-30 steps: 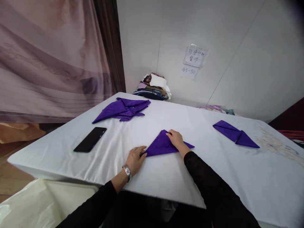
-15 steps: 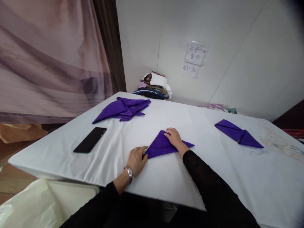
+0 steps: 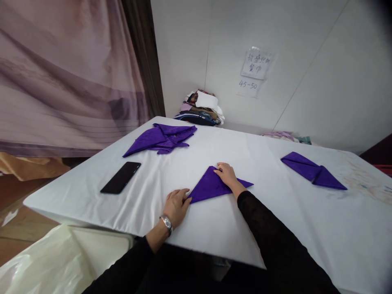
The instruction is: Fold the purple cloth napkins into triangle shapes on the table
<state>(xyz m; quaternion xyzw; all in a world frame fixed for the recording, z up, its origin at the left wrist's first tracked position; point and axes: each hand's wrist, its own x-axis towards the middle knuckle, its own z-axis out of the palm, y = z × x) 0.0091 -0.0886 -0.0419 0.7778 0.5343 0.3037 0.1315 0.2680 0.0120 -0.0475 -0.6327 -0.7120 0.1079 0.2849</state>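
A purple cloth napkin (image 3: 206, 188), folded into a flat triangle, lies on the white-covered table in front of me. Its left corner is pinched between the thumb and fingers of my left hand (image 3: 176, 206), which has a silver bracelet at the wrist. My right hand (image 3: 227, 175) grips the napkin near its top point, fingers curled over the upper right edge. That hand and wrist cover part of the cloth, and its right tip sticks out beyond them. Further right lies another folded purple napkin (image 3: 312, 169). Loosely heaped purple napkins (image 3: 162, 138) are at the back left.
A black phone (image 3: 121, 178) rests on the white tablecloth (image 3: 147, 204) at the left. Behind the table is a stack of folded cloths (image 3: 202, 107) by the wall. Paper signs (image 3: 256, 65) hang there. A bin with a pale plastic liner (image 3: 52, 261) stands below the left front edge.
The view has shifted slightly, so the table and wall appear moved a little to the right. Both hands keep their hold on the same parts of the napkin.
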